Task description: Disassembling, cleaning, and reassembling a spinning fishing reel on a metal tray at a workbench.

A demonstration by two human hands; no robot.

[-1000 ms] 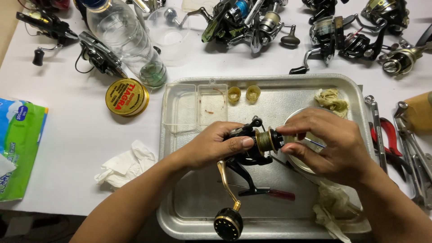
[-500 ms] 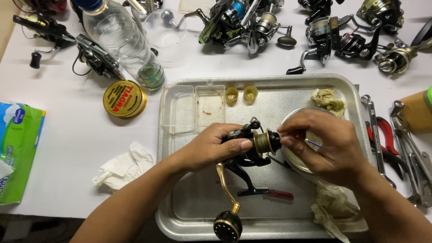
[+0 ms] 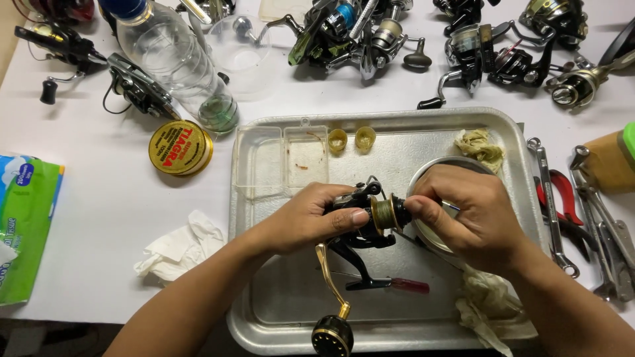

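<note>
Over the metal tray (image 3: 278, 311), near its middle, the left hand (image 3: 307, 221) has a closed grip around the black fishing reel (image 3: 360, 228) body to keep it steady. The right hand (image 3: 473, 215) pinches the olive spool (image 3: 383, 213) at the reel's right end, fingers closed on it.
</note>
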